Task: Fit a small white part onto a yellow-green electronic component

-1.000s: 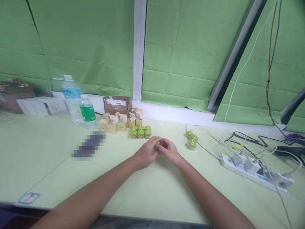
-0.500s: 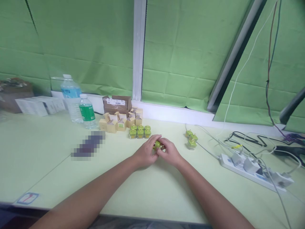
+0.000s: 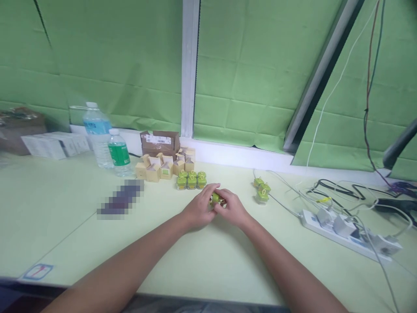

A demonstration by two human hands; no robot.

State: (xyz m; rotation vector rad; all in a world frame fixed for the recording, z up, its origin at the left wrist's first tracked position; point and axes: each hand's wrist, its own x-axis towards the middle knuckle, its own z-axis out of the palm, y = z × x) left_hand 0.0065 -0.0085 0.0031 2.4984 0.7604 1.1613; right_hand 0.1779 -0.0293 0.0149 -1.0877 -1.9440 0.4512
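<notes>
Both my hands meet over the table around a small green-lidded case; fingers cover most of it, and a bit of a light loop shows at its right. My left hand is closed on its left side, and my right hand grips it from the right with the thumb in front. Just left of them stand several matching green-lidded cases with loops on top, packed in neat rows. To the right, a loose group of 3 similar cases sits near a grey cable.
Small open cardboard boxes stand before a brown carton. Two water bottles are further left, with a pixelated dark object in front. A white power strip with plugs and tangled cables occupies the right.
Hardly anything differs. Both hands stay in the same spot around the green-lidded case, with at most a slight shift of the case between the fingers.
</notes>
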